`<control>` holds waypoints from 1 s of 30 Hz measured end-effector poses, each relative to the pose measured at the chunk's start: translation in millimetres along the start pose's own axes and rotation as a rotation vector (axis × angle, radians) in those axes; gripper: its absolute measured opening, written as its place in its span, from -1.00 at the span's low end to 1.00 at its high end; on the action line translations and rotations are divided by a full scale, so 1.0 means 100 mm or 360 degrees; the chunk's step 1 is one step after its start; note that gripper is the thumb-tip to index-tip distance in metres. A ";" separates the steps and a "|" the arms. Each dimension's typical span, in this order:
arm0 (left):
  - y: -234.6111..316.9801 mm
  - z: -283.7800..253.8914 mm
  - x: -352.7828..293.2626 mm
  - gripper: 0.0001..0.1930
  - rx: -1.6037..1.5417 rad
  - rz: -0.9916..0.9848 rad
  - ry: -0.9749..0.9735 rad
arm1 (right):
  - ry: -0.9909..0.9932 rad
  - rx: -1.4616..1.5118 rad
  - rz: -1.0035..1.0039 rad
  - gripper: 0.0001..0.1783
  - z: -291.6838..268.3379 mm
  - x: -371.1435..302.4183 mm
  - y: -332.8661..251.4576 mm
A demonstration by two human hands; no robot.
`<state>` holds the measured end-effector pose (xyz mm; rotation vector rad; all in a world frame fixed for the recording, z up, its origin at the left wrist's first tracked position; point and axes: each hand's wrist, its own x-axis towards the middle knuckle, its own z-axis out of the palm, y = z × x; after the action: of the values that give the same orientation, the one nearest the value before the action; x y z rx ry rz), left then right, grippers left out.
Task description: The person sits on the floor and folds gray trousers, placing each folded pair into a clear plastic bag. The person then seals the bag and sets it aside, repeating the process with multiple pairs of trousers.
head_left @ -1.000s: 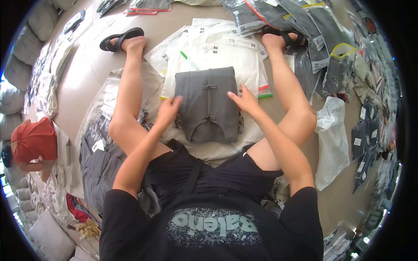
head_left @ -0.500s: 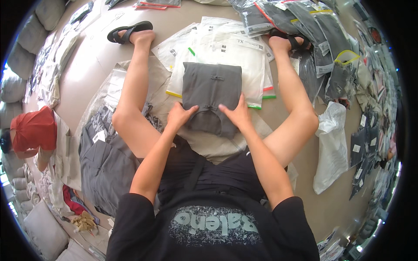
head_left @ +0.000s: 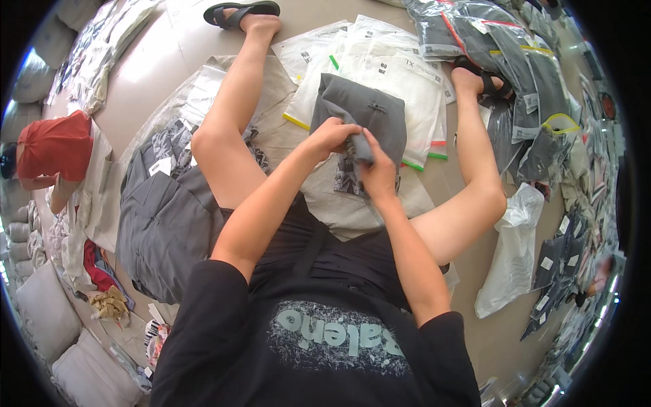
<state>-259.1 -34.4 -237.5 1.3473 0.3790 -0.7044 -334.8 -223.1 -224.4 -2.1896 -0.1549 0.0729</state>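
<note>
A folded grey shirt (head_left: 388, 121) with knotted cloth fastenings lies between my legs, partly on white zip bags (head_left: 424, 85). My left hand (head_left: 332, 137) pinches its near part, lifted and bunched. Close beside it, my right hand (head_left: 380, 171) grips the same raised cloth, its thumb near the left fingers. Under the lifted edge shows a black-and-white patterned fabric (head_left: 346, 178). What exactly lies between the fingertips is partly hidden and slightly blurred.
A heap of grey garments (head_left: 166, 237) lies by my left leg. Packed grey clothes in clear bags (head_left: 502, 61) are stacked beyond my right foot. A crumpled white plastic bag (head_left: 512, 251) lies to the right. Another person in a red top (head_left: 57, 146) is at far left.
My hands have come together from the shirt's two sides and raised its near part, uncovering patterned fabric. The view has shifted, so the scene sits further right.
</note>
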 end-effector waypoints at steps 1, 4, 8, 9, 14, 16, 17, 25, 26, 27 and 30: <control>0.04 0.04 -0.03 -0.60 -0.0195 -0.0010 -0.0013 | 0.0091 0.0084 0.0054 -0.40 0.08 0.11 0.45; -0.56 -0.20 0.01 -0.48 0.0414 0.0134 0.0404 | 0.0167 0.0496 0.0321 -0.68 0.05 0.20 0.68; -1.13 0.18 -0.28 -0.41 0.1496 0.0001 0.0223 | 0.0053 0.0558 0.0232 -0.61 -0.04 0.14 0.91; -1.19 0.18 -0.23 -0.44 0.1366 0.0110 0.0271 | -0.0079 0.0472 0.0122 -0.51 -0.13 0.14 0.60; -0.60 0.29 -0.34 -0.65 -0.0306 -0.0037 -0.0061 | -0.0589 0.0338 -0.0294 -0.14 -0.38 0.01 0.10; -0.38 0.31 -0.27 -0.67 -0.0185 0.0081 -0.0088 | -0.0422 0.0280 -0.0146 -0.24 -0.35 -0.01 -0.08; -0.25 0.34 -0.24 -0.70 -0.0196 0.0069 -0.0109 | -0.0401 0.0050 -0.0049 -0.29 -0.38 0.06 -0.10; -0.33 0.01 -0.03 -0.51 0.0320 0.0306 0.0376 | -0.0532 0.0582 0.0160 -0.67 -0.90 0.89 0.40; -0.58 0.01 0.00 -0.45 0.0632 0.0181 0.0500 | -0.0566 0.0618 0.0236 -0.68 -0.97 0.91 0.32; -0.86 0.14 0.04 -0.38 0.0967 0.0184 0.0672 | -0.0538 0.0647 0.0221 -0.68 -0.98 0.90 0.29; -1.18 0.71 0.00 -0.30 0.1469 0.0309 0.1095 | -0.0489 0.0639 0.0161 -0.69 -0.95 0.84 0.34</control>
<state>-347.3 -110.7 -311.7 2.4784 0.4741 -0.2043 -238.2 -307.4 -196.3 -1.7730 -0.1842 0.4598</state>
